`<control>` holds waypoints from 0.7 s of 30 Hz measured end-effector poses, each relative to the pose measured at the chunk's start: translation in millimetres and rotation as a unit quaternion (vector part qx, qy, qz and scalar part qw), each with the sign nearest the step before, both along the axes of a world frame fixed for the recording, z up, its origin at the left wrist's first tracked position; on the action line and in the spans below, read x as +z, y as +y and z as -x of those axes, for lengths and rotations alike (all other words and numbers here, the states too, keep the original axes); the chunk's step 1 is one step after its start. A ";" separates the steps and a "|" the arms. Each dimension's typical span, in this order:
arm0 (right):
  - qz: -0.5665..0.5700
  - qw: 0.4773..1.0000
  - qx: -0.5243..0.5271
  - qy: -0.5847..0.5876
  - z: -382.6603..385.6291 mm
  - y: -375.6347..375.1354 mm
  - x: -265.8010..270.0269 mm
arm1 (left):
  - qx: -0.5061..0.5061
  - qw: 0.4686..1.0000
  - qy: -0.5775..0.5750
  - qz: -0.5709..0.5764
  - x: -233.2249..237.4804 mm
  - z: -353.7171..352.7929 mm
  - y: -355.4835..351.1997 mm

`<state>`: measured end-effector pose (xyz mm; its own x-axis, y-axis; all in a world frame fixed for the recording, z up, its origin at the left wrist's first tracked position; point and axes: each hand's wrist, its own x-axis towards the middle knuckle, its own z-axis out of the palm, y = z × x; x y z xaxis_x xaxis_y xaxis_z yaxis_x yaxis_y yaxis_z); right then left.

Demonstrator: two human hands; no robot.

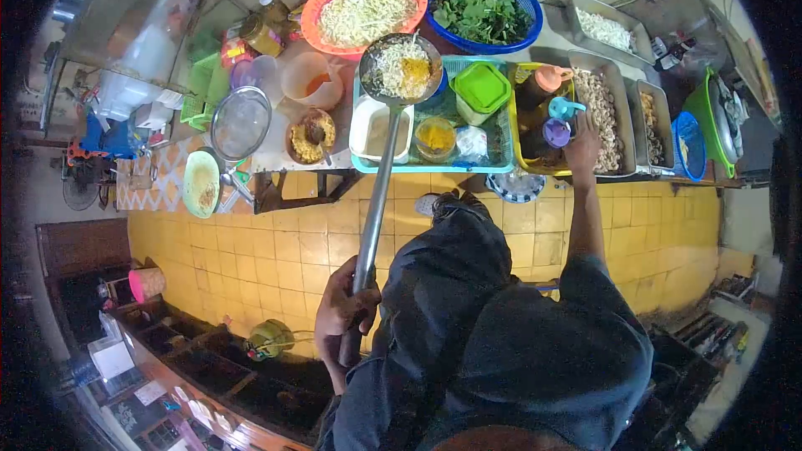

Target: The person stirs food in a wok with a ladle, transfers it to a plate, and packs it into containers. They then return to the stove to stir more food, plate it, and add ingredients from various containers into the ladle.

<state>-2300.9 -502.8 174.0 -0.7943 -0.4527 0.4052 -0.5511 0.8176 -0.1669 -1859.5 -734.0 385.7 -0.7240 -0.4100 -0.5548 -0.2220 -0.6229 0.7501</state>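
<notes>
A large metal ladle [387, 159] is held up by my left hand [347, 305], whose fingers wrap round its long handle. In its bowl lie shredded pale vegetable [389, 67] and an orange-yellow paste [415, 75]. My right hand [585, 149] reaches to the yellow basket [525, 150] at its edge with a metal tray of chopped brown pieces [598, 108]. Right beside its fingers are a purple-topped bottle [556, 132] and a blue-topped one [566, 108]. Its fingertips are small and partly hidden, so I cannot tell whether they grip anything.
Along the counter stand an orange basket of shredded cabbage [368, 12], a blue basket of green leaves [484, 8], a green-lidded tub [482, 88], a teal tray [501, 163] and a bowl of yellow-brown paste [306, 149]. A sieve [241, 123] leans left. Yellow tiles [267, 255] cover the floor.
</notes>
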 end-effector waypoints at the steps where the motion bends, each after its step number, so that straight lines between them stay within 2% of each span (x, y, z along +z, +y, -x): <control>1: 0.033 0.999 0.018 -0.030 3.2 -1.3 10.7 | -0.008 1.000 -0.025 0.008 3.1 1.6 -0.9; 2: 0.065 0.995 0.035 -0.061 4.2 -1.9 25.4 | -0.016 0.998 -0.051 0.016 5.0 2.0 -1.2; 3: 0.110 0.993 0.042 -0.025 -8.4 -13.7 60.1 | -0.016 0.999 -0.050 0.015 3.7 0.5 -1.3; 7: 0.132 0.991 0.012 0.012 -3.2 -12.1 115.4 | -0.004 0.998 -0.054 0.019 2.3 -2.5 1.3; 10: 0.179 0.969 0.039 0.168 -7.6 -25.6 185.5 | 0.013 0.999 -0.037 0.012 0.8 -6.4 0.4; 11: 0.180 0.967 0.043 0.173 -5.8 -30.4 205.1 | -0.010 0.999 -0.035 0.021 -0.6 -8.1 -1.9; 13: 0.200 0.928 0.150 0.274 -2.1 -42.4 237.9 | -0.028 0.999 -0.031 0.029 -3.8 -11.9 -3.4; 14: 0.201 0.927 0.156 0.277 -4.6 -48.5 249.8 | -0.043 0.998 -0.024 0.034 -6.4 -13.2 -3.6; 16: 0.186 0.965 0.115 0.143 -11.0 -62.2 266.0 | -0.049 0.998 -0.012 0.039 -7.8 -17.7 0.0; 17: 0.140 0.983 0.113 0.039 -8.9 -65.1 271.1 | -0.050 0.998 0.009 0.026 -6.6 -18.2 3.2; 18: 0.137 0.982 0.121 0.045 -14.6 -73.1 275.8 | -0.052 0.998 0.032 0.011 -6.2 -20.2 5.9; 20: -0.057 0.976 0.207 0.046 -30.0 -90.6 280.8 | -0.077 0.996 0.036 0.029 -13.7 -24.4 9.8; 21: -0.068 0.962 0.266 -0.007 -30.7 -99.7 279.5 | -0.082 0.995 0.052 0.022 -17.7 -26.3 13.3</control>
<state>-2270.2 -602.5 453.5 -0.4405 -0.8441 0.3056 -0.8958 0.4355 -0.0885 -1833.2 -720.6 367.9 -0.8359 -0.3041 -0.4571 -0.2378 -0.5499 0.8007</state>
